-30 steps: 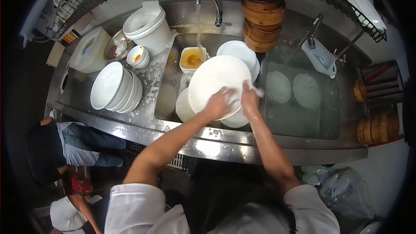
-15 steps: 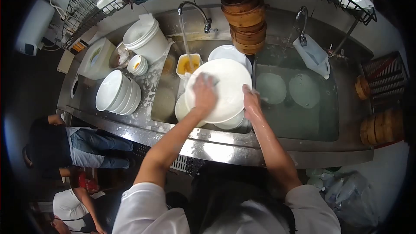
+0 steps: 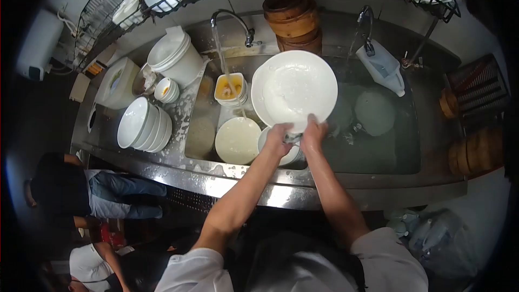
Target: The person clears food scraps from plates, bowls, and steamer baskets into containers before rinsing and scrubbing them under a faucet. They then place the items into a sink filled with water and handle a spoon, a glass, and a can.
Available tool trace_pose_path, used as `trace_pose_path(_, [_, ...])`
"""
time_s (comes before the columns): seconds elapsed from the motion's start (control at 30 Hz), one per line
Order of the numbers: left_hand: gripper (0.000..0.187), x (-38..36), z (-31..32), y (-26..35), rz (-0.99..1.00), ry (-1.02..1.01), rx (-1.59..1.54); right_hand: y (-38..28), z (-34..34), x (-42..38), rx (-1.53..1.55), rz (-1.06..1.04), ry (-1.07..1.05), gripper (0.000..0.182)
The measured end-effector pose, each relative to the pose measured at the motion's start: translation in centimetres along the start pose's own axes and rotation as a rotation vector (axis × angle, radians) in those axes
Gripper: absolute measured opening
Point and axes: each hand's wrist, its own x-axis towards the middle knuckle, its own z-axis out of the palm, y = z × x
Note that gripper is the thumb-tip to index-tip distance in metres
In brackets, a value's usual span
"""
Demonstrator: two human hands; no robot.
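Note:
A large round white plate (image 3: 294,87) is tilted up over the divider between the two sink basins, its face wet. My right hand (image 3: 313,133) is closed on the plate's near rim, thumb on top. Beside it, my left hand (image 3: 280,140) is closed around a small greyish scrubber (image 3: 292,138), pressed against the same rim; its details are blurred. Below my hands, more white dishes are partly hidden in the left basin. A cream-coloured round dish (image 3: 238,140) lies left of them. Water runs from the left tap (image 3: 231,15) into square tubs (image 3: 229,87) holding yellowish liquid.
The right basin holds cloudy water with a submerged plate (image 3: 375,113) and a plastic jug (image 3: 383,70) under the right tap. Bamboo steamers (image 3: 292,16) stand behind. Stacked bowls (image 3: 141,124) and a bucket (image 3: 175,57) are left. A wire rack hangs overhead; two people are at lower left.
The plate has moved right and away from me, tilting up. My left hand has gone from rubbing the plate's face to its near rim, beside my right hand.

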Motion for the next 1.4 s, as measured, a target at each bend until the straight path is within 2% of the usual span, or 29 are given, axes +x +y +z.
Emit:
trace_pose_path(0.03, [0.044,2.1,-2.2,-1.3,0.068,-0.097,-0.059,-0.2,-1.4,-0.4,0.165,0.07,-0.02,0.04])
trace_pose_path(0.1, [0.049,-1.6,-2.9,4.2,0.274,-0.177,-0.066,-3.2,-5.4,-0.3,0.264,0.279,-0.298,0.042])
trace_pose_path(0.13, [0.046,-4.8,-0.9,8.4,0.161,-0.364,-0.175,-4.2,-7.2,-0.2,0.317,0.379,-0.43,0.044])
trace_pose_path(0.2, [0.043,-5.8,1.6,9.2,0.034,-0.563,-0.276,-2.9,-9.1,1.5,0.366,0.639,-0.571,0.045])
trace_pose_path(0.23, [0.043,-4.0,2.0,6.8,0.033,-0.584,-0.262,-2.1,-10.1,2.3,0.394,0.766,-0.647,0.045])
trace_pose_path(0.37, [0.042,2.4,4.7,-3.1,0.068,-0.664,-0.208,-1.0,-11.4,3.6,0.367,0.422,-0.391,0.042])
trace_pose_path(0.4, [0.04,-0.7,7.3,-2.9,0.033,-0.557,-0.127,-2.3,-12.7,4.7,0.227,0.457,-0.327,0.042])
trace_pose_path(0.43, [0.038,-4.7,9.7,-1.7,-0.004,-0.448,-0.043,-3.0,-14.6,6.0,0.222,0.497,-0.328,0.041])
trace_pose_path(0.47, [0.038,-5.9,10.4,-1.4,-0.128,-0.447,-0.103,-2.7,-17.1,8.0,0.233,0.544,-0.331,0.039])
trace_pose_path(0.5, [0.038,-6.1,10.6,-1.4,-0.172,-0.524,-0.069,-1.7,-19.6,10.2,0.241,0.586,-0.339,0.037])
trace_pose_path(0.57, [0.038,-6.5,10.5,-1.5,-0.26,-0.673,-0.006,0.1,-23.7,12.9,0.352,0.668,-0.133,0.031])
trace_pose_path(0.63, [0.04,-7.0,11.0,-0.8,-0.26,-0.701,0.015,0.3,-27.5,14.7,0.112,0.639,-0.273,0.03])
trace_pose_path(0.7, [0.039,-6.9,10.8,0.1,-0.263,-0.683,0.006,1.0,-31.5,16.8,-0.037,0.673,-0.284,0.031])
trace_pose_path(0.77, [0.04,-6.0,9.2,1.0,-0.222,-0.659,0.03,1.9,-34.5,19.0,-0.101,0.764,-0.165,0.034])
trace_pose_path(0.83, [0.04,-5.8,7.3,1.9,-0.201,-0.554,0.044,-1.6,-34.7,18.8,-0.332,0.837,0.068,0.033])
trace_pose_path(0.9, [0.044,-5.3,4.4,2.6,-0.175,-0.489,0.063,-2.3,-37.3,20.4,-0.41,0.825,0.09,0.036])
trace_pose_path(1.03, [0.046,-6.8,-0.8,4.8,-0.115,-0.358,0.078,-1.0,-39.5,23.1,-0.902,0.499,-0.062,0.034])
trace_pose_path(1.13, [0.046,-8.9,-3.7,6.5,-0.05,-0.272,0.066,0.0,-38.4,24.3,-1.154,0.368,-0.057,0.033])
trace_pose_path(1.4, [0.044,-11.4,-9.1,7.0,0.084,-0.065,-0.093,3.3,-36.5,24.8,-1.313,0.331,-0.009,0.032])
